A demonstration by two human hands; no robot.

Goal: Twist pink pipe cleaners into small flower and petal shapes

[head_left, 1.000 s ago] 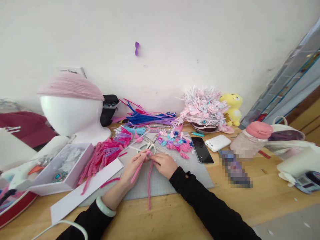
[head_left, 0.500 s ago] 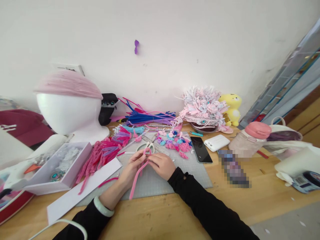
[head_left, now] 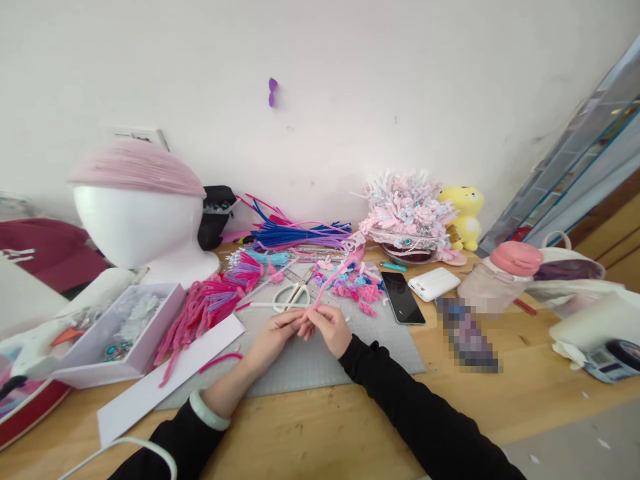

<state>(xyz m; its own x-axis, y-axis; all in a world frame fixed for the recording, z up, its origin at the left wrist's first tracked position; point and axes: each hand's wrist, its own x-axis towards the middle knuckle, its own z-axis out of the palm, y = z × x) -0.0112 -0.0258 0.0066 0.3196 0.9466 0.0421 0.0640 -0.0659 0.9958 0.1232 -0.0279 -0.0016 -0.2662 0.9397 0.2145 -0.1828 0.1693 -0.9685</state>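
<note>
- Left hand [head_left: 280, 333] and right hand [head_left: 331, 328] meet over the grey mat [head_left: 390, 350], each grip pinching the near end of a pink stem [head_left: 328, 286].
- The stem slants away rightward.
- Just beyond, pale-handled scissors [head_left: 299, 287].
- Farther, small twisted pieces [head_left: 356, 289] beside a phone [head_left: 403, 298].
- By the wall [head_left: 320, 100], blue stems [head_left: 285, 235] on the bench [head_left: 300, 437].
</note>
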